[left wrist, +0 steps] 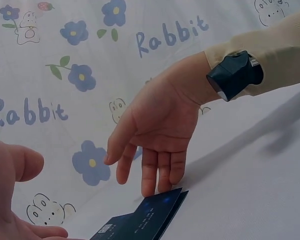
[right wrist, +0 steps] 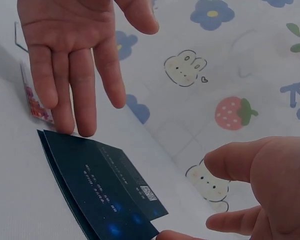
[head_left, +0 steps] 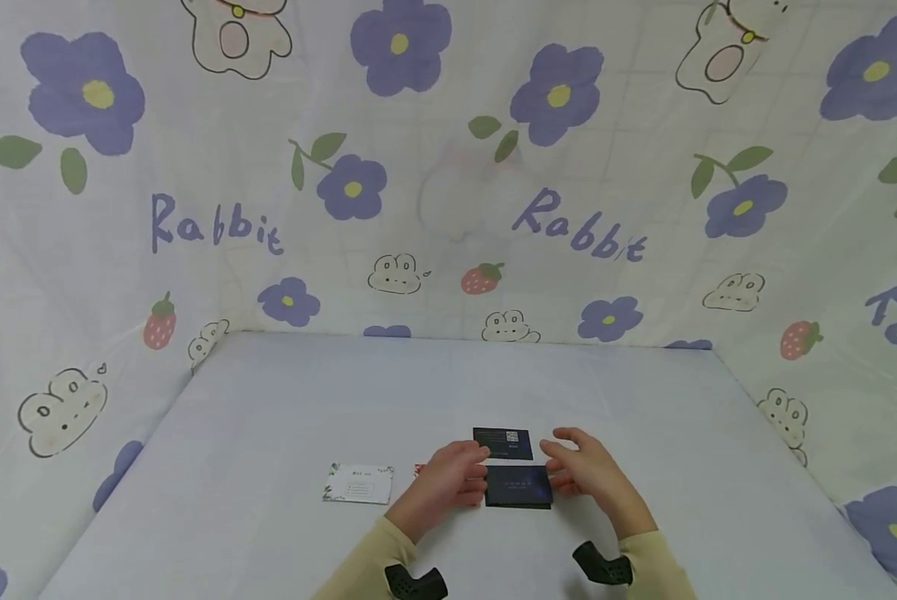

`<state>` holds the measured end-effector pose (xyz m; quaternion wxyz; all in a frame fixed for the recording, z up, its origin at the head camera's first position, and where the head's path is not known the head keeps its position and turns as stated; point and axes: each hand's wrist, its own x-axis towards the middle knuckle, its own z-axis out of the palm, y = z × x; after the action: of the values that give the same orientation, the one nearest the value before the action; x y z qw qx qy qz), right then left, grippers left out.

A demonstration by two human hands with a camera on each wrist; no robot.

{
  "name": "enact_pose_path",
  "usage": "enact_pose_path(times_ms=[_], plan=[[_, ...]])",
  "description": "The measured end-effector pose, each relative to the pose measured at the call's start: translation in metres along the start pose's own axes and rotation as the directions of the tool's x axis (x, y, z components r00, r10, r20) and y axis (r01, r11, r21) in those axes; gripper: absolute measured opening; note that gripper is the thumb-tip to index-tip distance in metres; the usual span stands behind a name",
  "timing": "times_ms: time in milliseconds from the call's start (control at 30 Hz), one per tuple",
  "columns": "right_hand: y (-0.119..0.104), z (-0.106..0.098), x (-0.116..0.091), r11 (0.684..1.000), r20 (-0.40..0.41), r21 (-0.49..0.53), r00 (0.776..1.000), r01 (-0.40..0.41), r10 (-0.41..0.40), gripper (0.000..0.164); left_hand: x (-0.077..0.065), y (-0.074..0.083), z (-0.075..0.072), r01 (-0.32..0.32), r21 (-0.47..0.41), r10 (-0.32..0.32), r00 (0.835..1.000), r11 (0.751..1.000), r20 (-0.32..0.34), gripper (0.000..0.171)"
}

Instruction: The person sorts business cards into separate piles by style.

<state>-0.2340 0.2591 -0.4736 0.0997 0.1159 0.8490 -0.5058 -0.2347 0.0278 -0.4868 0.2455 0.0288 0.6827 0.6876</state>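
Dark blue business cards, at least two layered with slightly offset edges, lie on the table between my hands. My left hand stands at their left edge, its fingers extended and fingertips at the edge in the right wrist view. On the other side, my right hand has its fingertips at the right edge, with the thumb held apart. Neither hand grips a card. Just behind lies another dark business card with a white QR code; the left thumb overlaps its corner in the head view.
A white business card with leafy corners lies to the left. A red-patterned card is mostly hidden behind my left hand. The white table meets a printed cloth backdrop at the back and sides.
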Motion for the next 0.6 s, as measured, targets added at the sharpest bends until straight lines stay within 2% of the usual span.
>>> enact_pose_path(times_ms=[200,600], plan=[[-0.0001,0.0013,0.0003,1.0,0.003,-0.019,1.0,-0.023,0.023,0.063,-0.0001,0.0011,0.003,0.017,0.038,-0.017,1.0,0.999,-0.009,0.066],[-0.0003,0.0017,0.0002,0.998,-0.005,-0.038,0.999,-0.042,0.042,0.061,-0.0011,0.0019,0.0033,0.014,0.041,-0.014,1.0,0.999,-0.009,0.064]])
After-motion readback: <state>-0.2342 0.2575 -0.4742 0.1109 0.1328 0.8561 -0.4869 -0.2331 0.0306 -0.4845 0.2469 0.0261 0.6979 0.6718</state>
